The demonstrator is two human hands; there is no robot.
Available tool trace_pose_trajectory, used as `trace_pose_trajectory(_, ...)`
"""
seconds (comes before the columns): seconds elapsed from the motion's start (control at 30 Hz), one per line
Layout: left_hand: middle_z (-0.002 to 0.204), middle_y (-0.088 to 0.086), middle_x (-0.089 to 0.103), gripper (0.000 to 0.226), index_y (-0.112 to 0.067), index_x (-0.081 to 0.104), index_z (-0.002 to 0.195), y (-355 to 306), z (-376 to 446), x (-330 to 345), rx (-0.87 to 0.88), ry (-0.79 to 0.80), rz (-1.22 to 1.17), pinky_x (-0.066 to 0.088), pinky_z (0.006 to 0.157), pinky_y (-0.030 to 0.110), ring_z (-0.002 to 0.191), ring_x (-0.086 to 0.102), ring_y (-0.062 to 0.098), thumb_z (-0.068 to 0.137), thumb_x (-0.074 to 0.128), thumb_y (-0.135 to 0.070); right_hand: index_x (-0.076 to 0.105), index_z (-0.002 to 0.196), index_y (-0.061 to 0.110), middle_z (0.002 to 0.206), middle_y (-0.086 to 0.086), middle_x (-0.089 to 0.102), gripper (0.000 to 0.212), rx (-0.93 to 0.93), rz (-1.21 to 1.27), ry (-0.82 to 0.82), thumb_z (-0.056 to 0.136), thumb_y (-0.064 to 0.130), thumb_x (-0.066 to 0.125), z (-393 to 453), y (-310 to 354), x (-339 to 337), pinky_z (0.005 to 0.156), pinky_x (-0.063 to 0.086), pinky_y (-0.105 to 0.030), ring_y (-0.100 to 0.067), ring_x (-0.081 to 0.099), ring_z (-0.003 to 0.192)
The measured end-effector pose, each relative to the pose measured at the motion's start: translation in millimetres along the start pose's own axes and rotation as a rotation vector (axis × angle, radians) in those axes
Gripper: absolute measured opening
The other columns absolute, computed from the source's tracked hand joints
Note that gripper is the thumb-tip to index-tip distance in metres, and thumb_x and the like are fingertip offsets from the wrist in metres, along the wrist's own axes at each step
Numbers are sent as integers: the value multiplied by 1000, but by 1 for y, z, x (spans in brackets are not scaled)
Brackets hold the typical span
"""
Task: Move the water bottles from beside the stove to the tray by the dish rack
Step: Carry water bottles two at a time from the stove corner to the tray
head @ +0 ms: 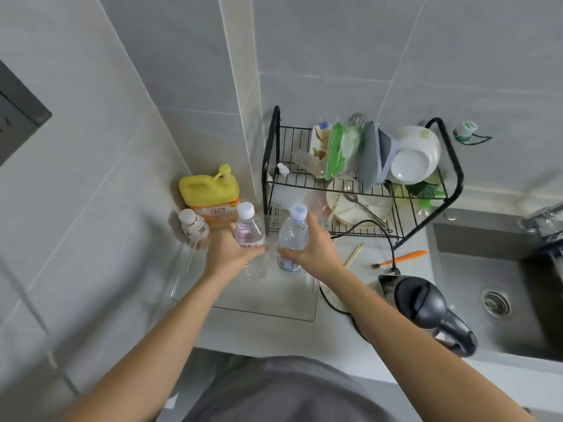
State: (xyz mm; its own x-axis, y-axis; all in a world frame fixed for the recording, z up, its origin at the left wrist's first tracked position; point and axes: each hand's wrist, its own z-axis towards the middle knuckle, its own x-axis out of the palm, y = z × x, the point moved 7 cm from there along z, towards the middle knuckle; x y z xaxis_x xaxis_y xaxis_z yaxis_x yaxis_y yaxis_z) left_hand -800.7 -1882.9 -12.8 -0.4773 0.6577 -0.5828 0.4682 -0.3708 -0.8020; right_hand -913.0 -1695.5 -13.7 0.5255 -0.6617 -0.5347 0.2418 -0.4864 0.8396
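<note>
**Head view: two bottles over the tray, set-down pending**

Head camera looks down on both bottles held upright over the clear tray (pixel 243 309), just left of the dish rack (pixel 362 181). My left hand (pixel 227 252) is wrapped round the pink-label bottle (pixel 248 231) at its lower body; my right hand (pixel 313 251) grips the blue-cap bottle (pixel 292 236) at mid-body, thumb across the front. Whether either base touches the tray floor yet, I cannot tell.

Handling, as I judge it: thin clear plastic, smooth, looks partly filled, so light to middling weight. Walls will dent under a hard squeeze. Best hold is the waist near the label, where the hands already sit; the caps are too narrow for control.

A third small white-cap bottle (pixel 193 226) stands at the tray's back left corner, beside the yellow detergent jug (pixel 210 190).

Outward: chopsticks (pixel 353 255) and an orange-handled brush (pixel 402 258) lie on the counter right of the tray. The kettle (pixel 426 303) sits near the sink (pixel 499 300), its cord trailing close to the tray edge, a possible snag.
</note>
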Motion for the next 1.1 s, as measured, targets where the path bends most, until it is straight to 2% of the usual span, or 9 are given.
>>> trace_pose_trajectory(0.17, 77, -14, 66, 56, -24, 68, 98, 11, 26, 24, -23, 176, 189, 41, 59, 23, 75, 66, 14, 57, 99, -47, 47, 134, 33, 112, 3, 71, 80, 101, -229, 27, 70, 45, 92, 13, -13, 4, 87, 57, -44, -25, 65, 102)
trace_pose_trajectory(0.3, 86, -10, 71, 76, -32, 65, 104, 29, 41, 44, -39, 279, 254, 60, 77, 38, 89, 74, 23, 42, 86, -70, 57, 122, 29, 103, 6, 69, 67, 128, -310, 28, 68, 46, 93, 24, -20, 6, 79, 55, -39, -24, 64, 93)
trace_pose_trajectory(0.4, 93, -13, 73, 68, -39, 58, 105, 20, 44, 52, 23, 319, 272, 61, 80, 41, 88, 72, 22, 47, 85, -62, 61, 116, 25, 106, 4, 67, 62, 129, -367, 27, 67, 44, 94, 31, -25, 7, 78, 52, -37, -25, 64, 94)
trace_pose_trajectory(0.5, 86, -15, 71, 61, -35, 56, 98, 8, 43, 56, 78, 342, 270, 58, 71, 35, 82, 69, 19, 49, 87, -55, 65, 117, 19, 110, 1, 60, 63, 70, -441, 26, 68, 45, 94, 38, -21, 8, 83, 53, -41, -27, 63, 96)
trace_pose_trajectory(0.7, 87, -9, 71, 52, -35, 53, 92, -7, 51, 63, 179, 357, 255, 60, 74, 46, 83, 70, 22, 52, 83, -50, 66, 118, 16, 111, 1, 60, 62, 36, -448, 31, 69, 38, 95, 51, -19, -3, 84, 53, -39, -26, 62, 100)
trace_pose_trajectory(0.83, 100, -10, 72, 53, -39, 58, 105, -19, 55, 59, 265, 335, 251, 59, 78, 45, 90, 69, 21, 62, 89, -49, 65, 115, 17, 112, 1, 56, 57, -45, -415, 3, 69, 31, 95, 50, -14, -10, 78, 55, -42, -24, 59, 95)
trace_pose_trajectory(0.93, 106, -9, 61, 58, -39, 62, 114, -23, 56, 56, 326, 296, 249, 58, 78, 47, 88, 68, 23, 66, 95, -41, 67, 116, 15, 109, -3, 53, 46, -146, -449, -12, 78, 27, 91, 50, -7, -20, 71, 48, -36, -22, 53, 90)
trace_pose_trajectory(1.0, 105, -9, 53, 52, -36, 64, 117, -30, 56, 53, 380, 283, 265, 57, 73, 46, 80, 65, 22, 73, 93, -38, 66, 120, 16, 110, -3, 52, 42, -172, -550, 18, 86, 33, 85, 53, -1, -23, 69, 44, -34, -24, 55, 88)
trace_pose_trajectory(1.1, 103, -14, 61, 39, -35, 65, 115, -49, 55, 53, 490, 316, 341, 55, 70, 40, 86, 65, 21, 82, 87, -33, 63, 123, 17, 114, -5, 60, 46, -121, -696, 82, 91, 47, 76, 58, 5, -23, 71, 49, -37, -31, 63, 91)
